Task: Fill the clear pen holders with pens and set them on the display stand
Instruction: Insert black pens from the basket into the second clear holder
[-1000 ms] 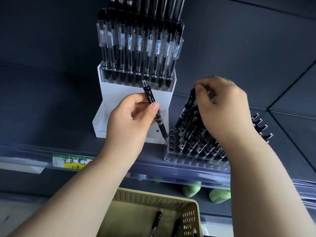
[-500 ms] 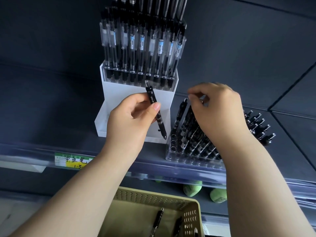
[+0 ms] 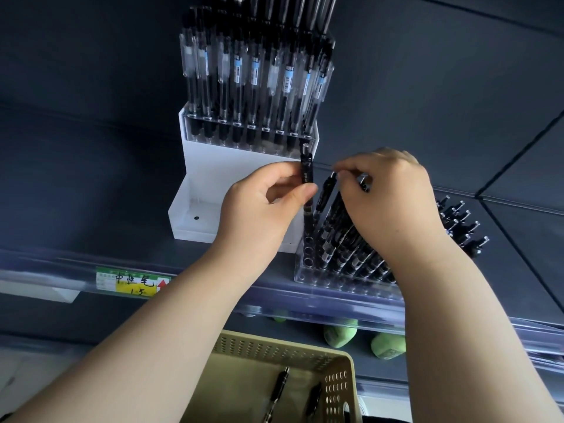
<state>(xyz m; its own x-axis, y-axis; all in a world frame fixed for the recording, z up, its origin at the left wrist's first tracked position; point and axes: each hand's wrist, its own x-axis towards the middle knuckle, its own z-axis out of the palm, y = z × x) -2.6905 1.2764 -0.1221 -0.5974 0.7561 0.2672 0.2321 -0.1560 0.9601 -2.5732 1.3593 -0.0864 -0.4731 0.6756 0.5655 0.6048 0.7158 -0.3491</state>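
- My left hand [image 3: 262,215] pinches a black pen [image 3: 306,175] between thumb and curled fingers, barrel near upright.
- My right hand [image 3: 387,203] has its fingertips closed on the top of a slanted pen [image 3: 325,193] in the clear pen holder [image 3: 335,285].
- The holder sits on the shelf, just right of the white display stand [image 3: 213,166], and is nearly full.
- Procedure: keep the neighbouring pens held aside, align the tip with an empty hole in the left column, then lower it straight without forcing.
- Change: half a second ago the pen was tilted, its tip before the stand; it now stands over the holder's left edge. My right hand has shifted slightly left.
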